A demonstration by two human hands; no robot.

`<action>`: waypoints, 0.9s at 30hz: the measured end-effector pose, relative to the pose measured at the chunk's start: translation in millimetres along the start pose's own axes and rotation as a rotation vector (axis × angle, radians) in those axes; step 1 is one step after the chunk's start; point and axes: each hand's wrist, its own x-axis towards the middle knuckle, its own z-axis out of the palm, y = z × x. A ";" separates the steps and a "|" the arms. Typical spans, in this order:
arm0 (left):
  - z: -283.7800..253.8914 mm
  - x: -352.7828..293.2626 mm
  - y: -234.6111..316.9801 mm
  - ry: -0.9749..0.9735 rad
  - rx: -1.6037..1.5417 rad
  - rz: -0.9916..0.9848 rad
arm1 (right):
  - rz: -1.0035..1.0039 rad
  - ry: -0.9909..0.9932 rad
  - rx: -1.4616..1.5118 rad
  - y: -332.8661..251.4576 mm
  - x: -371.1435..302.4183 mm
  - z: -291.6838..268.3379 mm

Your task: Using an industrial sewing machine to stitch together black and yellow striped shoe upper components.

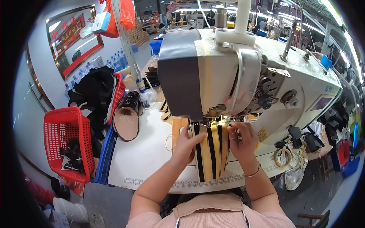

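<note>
Several long tan pieces with black stripes (206,163) lie under the head of a white sewing machine (218,57) and hang over the front of its bed. My left hand (185,147) rests at their left edge, its thumb reaching across the strips and apart from the forefinger. At their right edge, close to the lit needle area, my right hand (243,140) has its fingers curled and pinched together. What lies between those fingertips is too small to make out. The needle itself is hidden by the presser parts.
A red basket (85,146) with dark scraps stands at the left, beside a blue crate (106,155) and a heap of black material (93,85). A shoe-shaped piece with a pale sole (126,123) lies on the white table (140,159). Tape rolls (283,157) hang at the right.
</note>
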 end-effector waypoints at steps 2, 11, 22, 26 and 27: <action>-5.9 -17.2 -18.8 0.007 -0.124 -0.084 | -0.049 -0.008 -0.023 8.6 -1.6 -1.6; -22.0 -73.9 -36.3 -0.193 -0.362 -0.386 | 1.277 -0.265 0.781 -22.7 -128.6 -17.1; -18.9 -74.0 -45.4 -0.104 -0.033 -0.101 | 1.521 0.033 1.416 -5.8 -103.5 -58.9; -13.0 -68.8 -45.9 -0.083 -0.040 -0.087 | 1.386 -0.041 1.351 4.2 -100.1 -57.8; -11.5 -66.1 -44.5 -0.064 -0.051 -0.086 | 1.387 -0.041 1.348 6.1 -99.9 -57.3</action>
